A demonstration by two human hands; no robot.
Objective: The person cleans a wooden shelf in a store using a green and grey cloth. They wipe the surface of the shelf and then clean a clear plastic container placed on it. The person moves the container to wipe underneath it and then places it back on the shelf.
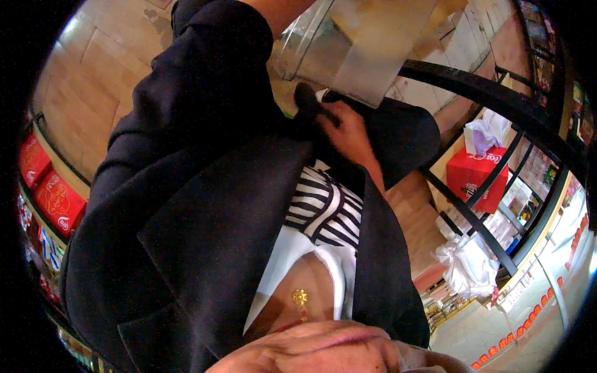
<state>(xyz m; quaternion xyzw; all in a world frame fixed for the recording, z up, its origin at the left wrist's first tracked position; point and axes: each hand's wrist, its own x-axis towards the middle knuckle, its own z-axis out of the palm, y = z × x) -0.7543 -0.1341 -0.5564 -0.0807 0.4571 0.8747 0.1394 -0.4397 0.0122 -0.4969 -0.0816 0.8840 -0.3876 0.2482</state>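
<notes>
My left arm, in a black sleeve [200, 70], reaches past the top edge of the view. Only a bare forearm [287, 14] shows beyond its cuff, and my left hand is out of view. My right hand [345, 128] is bent in front of my waist, its fingers against dark material. Blur and dark cloth hide whether it grips anything. Just beyond the fingers is a dark shape [305, 100] with a white patch beside it, perhaps a shoe. Ahead of that hand stands a clear plastic container [298, 51], with a translucent panel [368, 70] beside it.
A black metal frame [466, 84] curves along the right. Behind its bars sit a red Coca-Cola box [480, 179], a crumpled plastic bag [487, 133] and a white plastic bag [468, 265]. Red boxes [60, 200] line a shelf at left. The floor [102, 70] is tan tile.
</notes>
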